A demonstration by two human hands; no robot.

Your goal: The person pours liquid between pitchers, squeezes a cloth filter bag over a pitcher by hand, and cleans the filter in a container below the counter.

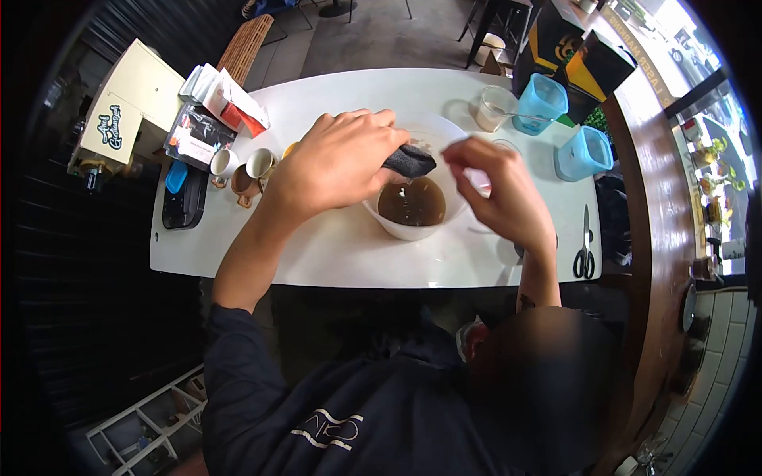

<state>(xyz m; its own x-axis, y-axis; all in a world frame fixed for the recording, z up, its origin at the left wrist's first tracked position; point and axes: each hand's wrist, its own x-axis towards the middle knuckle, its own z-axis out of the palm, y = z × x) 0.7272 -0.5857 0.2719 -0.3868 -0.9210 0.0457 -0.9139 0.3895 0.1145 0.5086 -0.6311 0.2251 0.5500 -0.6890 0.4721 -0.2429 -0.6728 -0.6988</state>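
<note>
My left hand point(349, 159) is closed around a dark, spongy-looking piece point(411, 162) whose exact kind I cannot make out. It hangs above a whitish plastic tub point(409, 232) at the middle of the table. Brown liquid point(413, 205) fills the lower part of the tub, with light glints on its surface. Over the tub's right side is my right hand point(500, 186), fingers bent toward the dark piece but apart from it. Motion smears those fingertips, so whether they hold anything cannot be told.
Several cups point(259, 163) stand left on the white table point(333, 258), near packets point(230, 99) and a black case point(184, 198). Blue containers point(542, 103) and a clear cup point(495, 109) are at back right. Black-handled scissors point(585, 254) lie by the right edge.
</note>
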